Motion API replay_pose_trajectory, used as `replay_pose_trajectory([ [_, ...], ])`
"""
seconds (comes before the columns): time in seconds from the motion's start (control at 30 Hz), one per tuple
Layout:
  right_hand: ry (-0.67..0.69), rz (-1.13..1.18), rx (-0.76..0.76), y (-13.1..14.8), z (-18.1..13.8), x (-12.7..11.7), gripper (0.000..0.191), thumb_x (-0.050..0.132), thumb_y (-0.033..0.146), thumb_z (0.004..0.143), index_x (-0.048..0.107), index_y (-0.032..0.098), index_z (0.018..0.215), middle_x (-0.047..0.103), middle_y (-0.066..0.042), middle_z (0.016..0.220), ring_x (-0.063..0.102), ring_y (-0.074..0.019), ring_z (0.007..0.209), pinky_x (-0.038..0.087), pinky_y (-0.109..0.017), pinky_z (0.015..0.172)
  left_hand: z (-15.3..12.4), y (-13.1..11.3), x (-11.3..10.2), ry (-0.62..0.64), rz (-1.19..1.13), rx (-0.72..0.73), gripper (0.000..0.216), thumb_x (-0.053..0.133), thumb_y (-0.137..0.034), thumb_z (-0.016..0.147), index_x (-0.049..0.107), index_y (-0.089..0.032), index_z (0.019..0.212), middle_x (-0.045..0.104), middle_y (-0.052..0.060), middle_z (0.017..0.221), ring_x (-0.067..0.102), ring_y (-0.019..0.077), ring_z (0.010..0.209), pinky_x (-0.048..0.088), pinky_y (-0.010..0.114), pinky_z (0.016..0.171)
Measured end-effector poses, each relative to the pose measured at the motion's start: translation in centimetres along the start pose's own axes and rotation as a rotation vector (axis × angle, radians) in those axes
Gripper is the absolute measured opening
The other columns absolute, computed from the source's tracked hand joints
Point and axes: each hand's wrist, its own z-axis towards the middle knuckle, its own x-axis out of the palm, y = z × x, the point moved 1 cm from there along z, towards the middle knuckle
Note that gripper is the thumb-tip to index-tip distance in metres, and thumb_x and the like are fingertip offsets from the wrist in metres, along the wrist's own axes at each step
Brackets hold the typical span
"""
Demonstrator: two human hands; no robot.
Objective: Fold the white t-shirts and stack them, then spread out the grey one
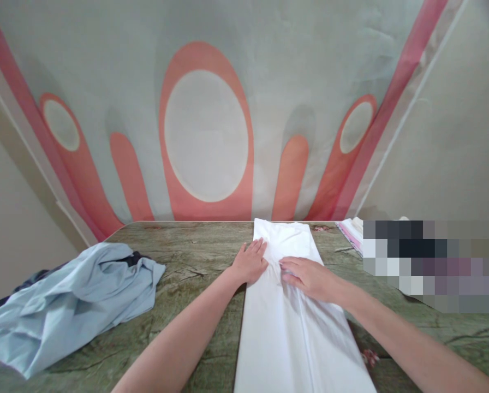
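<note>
A long white cloth garment (277, 333), folded into a strip, lies lengthwise over the table from its far edge toward me. Its exact kind cannot be made out. My left hand (250, 262) rests on the strip's left edge near the far end, palm down with fingers stretched out. Lower and to the right, my right hand (308, 277) lies on the same cloth, fingers extended toward the left. Small creases show in the fabric between the two hands.
A rumpled light blue garment (76, 305) lies at the left, with dark cloth (35, 281) partly under it. Folded cloth (351, 234) sits at the back right beside a blurred-out patch. The wood-patterned table (195, 256) ends at a wall with a coral-and-white pattern (206, 136).
</note>
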Motion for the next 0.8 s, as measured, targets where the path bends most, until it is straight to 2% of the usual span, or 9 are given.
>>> replay_pose_trajectory([
  [0.23,0.015,0.191,0.054,-1.2,-1.5,-1.4,0.043,0.032,0.043,0.090,0.054,0.023,0.121,0.057,-0.004,0.123,0.050,-0.0206,0.114,0.037,-0.037,0.099,0.2,1.4,0.4,0.009,-0.013,-0.031,0.055,0.027,-0.032,0.088,0.021,-0.013,0.140,0.014,0.008,0.147,0.017,0.0218,0.134,0.015,0.045,0.107],
  [0.33,-0.032,0.170,0.068,-2.2,-1.7,-1.3,0.048,0.034,0.045,0.089,0.045,0.022,0.130,0.042,-0.005,0.136,0.038,-0.0213,0.125,0.030,-0.039,0.104,0.3,2.2,0.8,-0.026,-0.029,-0.062,0.053,0.021,-0.037,0.091,0.022,-0.016,0.139,0.016,0.006,0.147,0.018,0.0223,0.133,0.017,0.045,0.106],
  [0.43,0.060,0.091,0.041,-3.5,-2.0,-0.3,0.056,0.035,0.048,0.088,0.033,0.022,0.137,0.028,-0.005,0.144,0.024,-0.0212,0.132,0.020,-0.041,0.109,0.3,2.9,0.9,-0.028,-0.035,-0.081,0.052,0.019,-0.037,0.092,0.024,-0.018,0.139,0.019,0.005,0.147,0.019,0.0235,0.133,0.018,0.045,0.106],
  [0.53,0.150,0.058,0.050,-4.4,-2.4,0.6,0.059,0.032,0.051,0.089,0.022,0.025,0.141,0.023,-0.003,0.146,0.018,-0.0218,0.134,0.016,-0.044,0.109,0.2,3.1,0.7,-0.006,-0.030,-0.092,0.050,0.021,-0.032,0.091,0.024,-0.019,0.139,0.021,0.004,0.146,0.020,0.0243,0.133,0.019,0.047,0.105],
  [0.67,0.139,0.025,0.066,-4.5,-3.0,1.0,0.060,0.029,0.052,0.089,0.013,0.029,0.142,0.018,-0.001,0.147,0.014,-0.0216,0.135,0.015,-0.045,0.109,0.2,3.1,0.7,-0.018,-0.022,-0.098,0.050,0.024,-0.027,0.089,0.025,-0.021,0.138,0.024,0.004,0.145,0.021,0.0246,0.132,0.019,0.048,0.104],
  [0.8,0.124,-0.024,0.115,-5.0,-4.7,1.3,0.062,0.029,0.053,0.088,0.012,0.028,0.142,0.015,-0.001,0.148,0.013,-0.0218,0.135,0.015,-0.046,0.109,0.2,3.0,0.2,-0.024,-0.001,-0.123,0.050,0.027,-0.024,0.087,0.029,-0.020,0.136,0.024,0.007,0.145,0.021,0.0256,0.132,0.019,0.048,0.103],
])
